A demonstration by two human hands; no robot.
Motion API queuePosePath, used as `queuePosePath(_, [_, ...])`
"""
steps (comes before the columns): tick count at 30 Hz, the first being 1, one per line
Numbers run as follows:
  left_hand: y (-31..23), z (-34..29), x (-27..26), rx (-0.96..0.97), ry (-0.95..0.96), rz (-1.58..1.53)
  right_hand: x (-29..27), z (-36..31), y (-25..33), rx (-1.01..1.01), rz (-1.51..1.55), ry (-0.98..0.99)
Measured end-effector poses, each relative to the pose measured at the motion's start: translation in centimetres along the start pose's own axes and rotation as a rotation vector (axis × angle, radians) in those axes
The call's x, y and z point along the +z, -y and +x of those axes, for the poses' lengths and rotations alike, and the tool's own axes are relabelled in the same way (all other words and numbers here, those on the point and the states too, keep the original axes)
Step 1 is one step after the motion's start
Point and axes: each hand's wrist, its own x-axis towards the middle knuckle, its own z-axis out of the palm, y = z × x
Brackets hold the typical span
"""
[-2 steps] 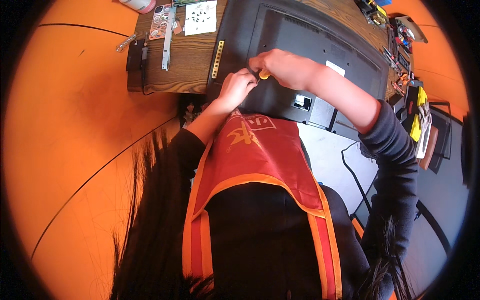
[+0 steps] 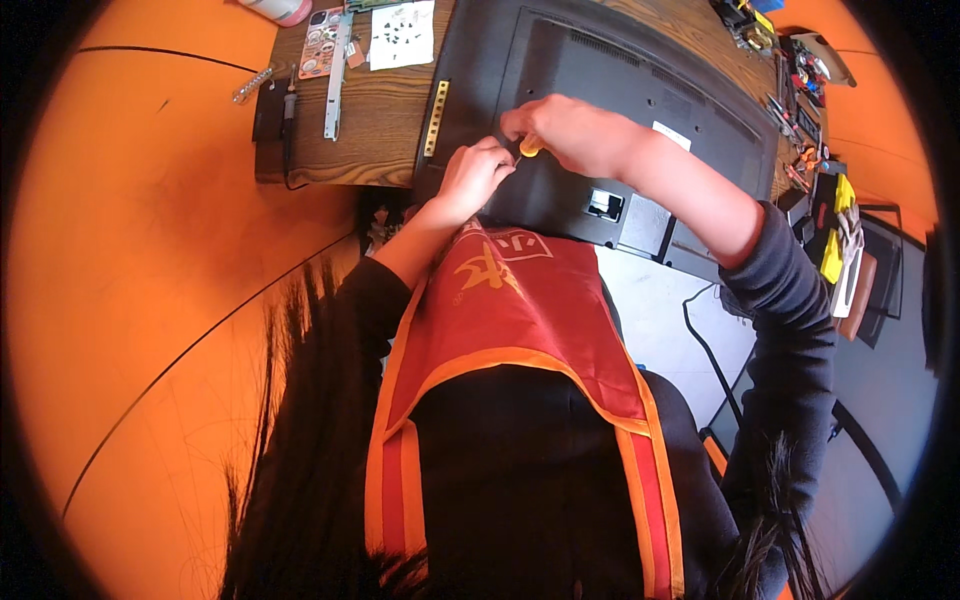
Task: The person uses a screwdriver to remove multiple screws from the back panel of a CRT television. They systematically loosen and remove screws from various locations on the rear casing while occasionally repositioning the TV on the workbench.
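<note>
A large black flat-screen TV lies back side up on the table, its near edge at my apron. Over its near left part, my right hand is closed round the yellow handle of a screwdriver. The thin shaft points down and left to the fingertips of my left hand. Those fingers are pinched together at the shaft's end, low over the panel near its left edge. Whether a screw is between them is hidden. Just beyond my left hand, a yellow strip with dark holes lies along the TV's left edge.
On the wooden table to the left are a white sheet with several small dark screws, a metal strip and a sticker-covered phone. Assorted tools crowd the right side. A black cable hangs at the lower right.
</note>
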Motion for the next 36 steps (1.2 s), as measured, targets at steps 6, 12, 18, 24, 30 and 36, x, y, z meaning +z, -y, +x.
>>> queuePosePath(6, [-0.5,0.2,0.2,0.082,0.017,0.242,-3.0,-1.7,-1.5,-0.110,-0.062,-0.163])
queuePosePath(12, [-1.9,0.6,0.3,-0.077,0.127,0.390,-5.0,-6.7,-2.7,0.085,0.091,-0.391])
queuePosePath(18, [-3.1,1.1,1.1,-0.332,0.094,0.378,-2.5,-14.2,-3.6,0.235,0.564,-0.890])
queuePosePath(24, [-2.2,0.8,1.1,-0.462,0.099,0.101,2.1,-25.9,-3.0,0.359,1.083,-1.796])
queuePosePath(30, [-2.1,0.7,1.1,-0.360,0.134,0.196,9.2,-28.8,3.7,0.763,1.034,-0.843])
queuePosePath(36, [-2.8,2.0,-0.3,-0.016,0.332,0.528,21.1,-21.7,5.2,1.187,1.260,-0.368])
